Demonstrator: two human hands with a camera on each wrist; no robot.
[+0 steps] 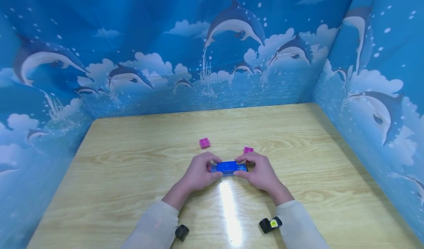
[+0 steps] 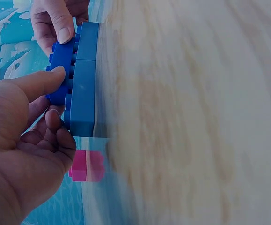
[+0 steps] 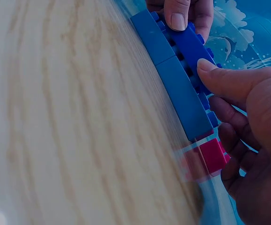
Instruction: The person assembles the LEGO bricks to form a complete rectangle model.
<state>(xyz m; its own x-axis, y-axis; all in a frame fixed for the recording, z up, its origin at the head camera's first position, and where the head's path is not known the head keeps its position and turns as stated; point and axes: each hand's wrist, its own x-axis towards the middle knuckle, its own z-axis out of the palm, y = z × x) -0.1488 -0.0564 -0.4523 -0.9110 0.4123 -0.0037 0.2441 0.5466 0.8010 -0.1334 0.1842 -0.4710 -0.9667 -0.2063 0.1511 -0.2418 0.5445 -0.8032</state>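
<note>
A dark blue toy brick (image 1: 227, 167) lies across two lighter blue bricks (image 2: 83, 98) that stand end to end on the table. Studs of the lower pair show in a narrow gap beneath it in both wrist views. My left hand (image 1: 200, 172) pinches the dark blue brick near its left end, thumb on the near side. At the opposite end my right hand (image 1: 260, 172) pinches the same brick between thumb and fingers. The fingers on the far side are partly hidden.
One pink brick (image 1: 204, 143) lies on the wooden table (image 1: 139, 149) beyond the left hand. A second pink brick (image 1: 248, 150) is just behind the right hand, partly covered by it. Dolphin-print cloth (image 1: 149, 91) hangs along the table's back and sides.
</note>
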